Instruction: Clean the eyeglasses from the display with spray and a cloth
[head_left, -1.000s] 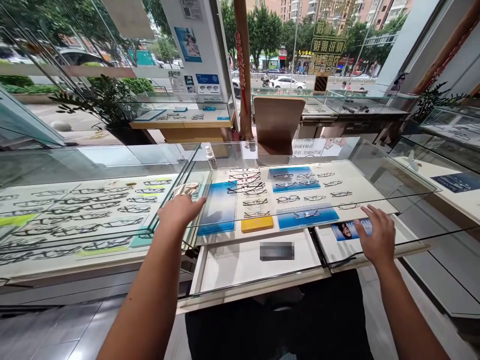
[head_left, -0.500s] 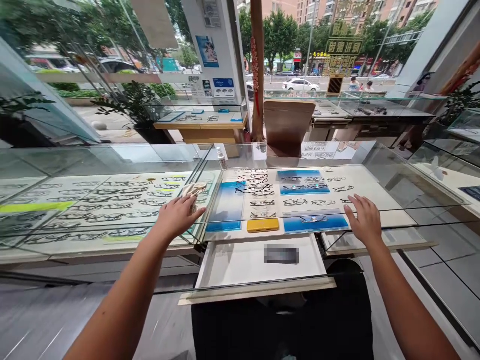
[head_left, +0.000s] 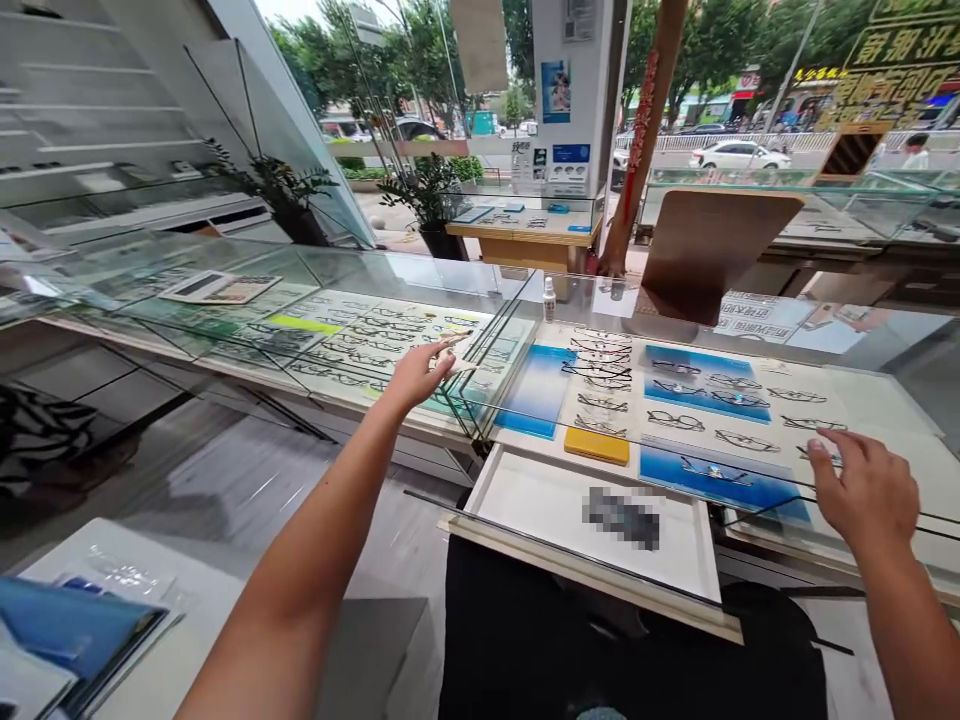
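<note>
A small pale cloth-like object [head_left: 455, 343] is touched by the extended fingertips of the left hand [head_left: 415, 376] on the clear glass display-case top [head_left: 360, 290], centre frame; the right hand [head_left: 862, 490], fingers loosely spread, is held over the glass at lower right

I see daylight pouring through tall windows [head_left: 420, 90] onto a grey glossy floor [head_left: 247, 490]. Potted plants [head_left: 431, 195] and white wall shelves [head_left: 90, 110] stand beyond.

A yellow case [head_left: 597, 446] lies beside rows of eyeglasses [head_left: 600, 355].
</note>
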